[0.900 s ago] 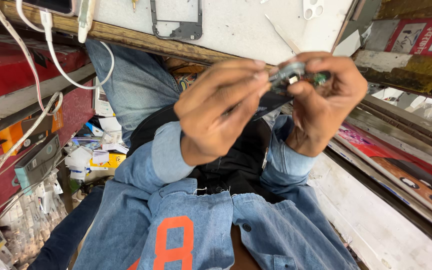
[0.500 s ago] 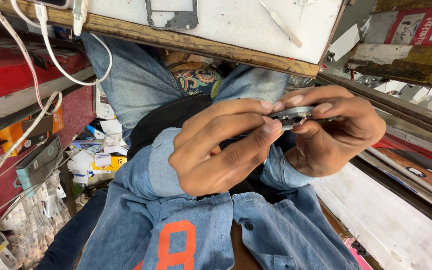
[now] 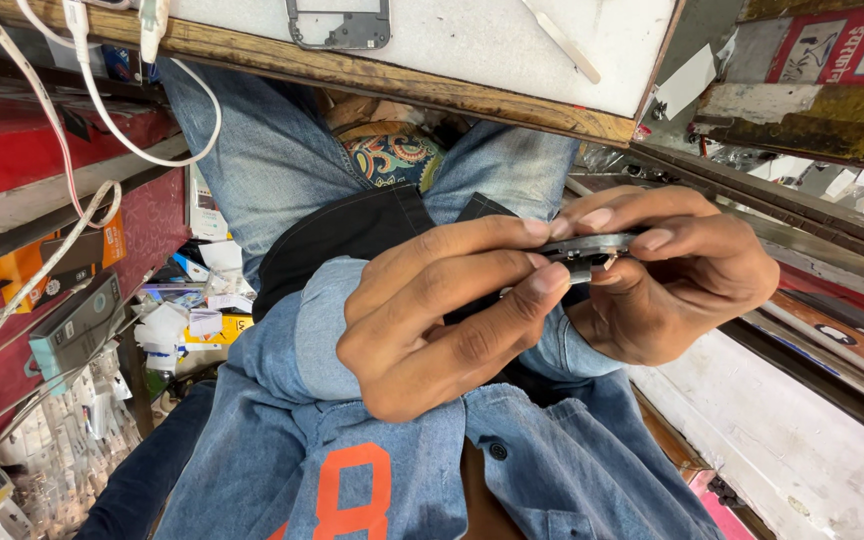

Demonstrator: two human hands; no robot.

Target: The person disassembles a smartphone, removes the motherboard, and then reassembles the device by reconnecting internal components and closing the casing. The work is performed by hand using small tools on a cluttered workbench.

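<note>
over the lap, head view: now holding a thin grey phone part [image 3: 592,248] flat and edge-on, no longer tilted up as a moment ago. left hand [image 3: 442,310] curling round its near end, fingertips pressing the edge; right hand [image 3: 677,275] pinching the far end between thumb and fingers. suggesting closer edge work. above, lying on the white workbench [image 3: 472,50], a phone frame [image 3: 339,22].

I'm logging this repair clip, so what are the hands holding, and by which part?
Both hands, left hand and right hand, pinch a small flat grey part by its thin edges, seen edge-on; what it is cannot be told.
</note>
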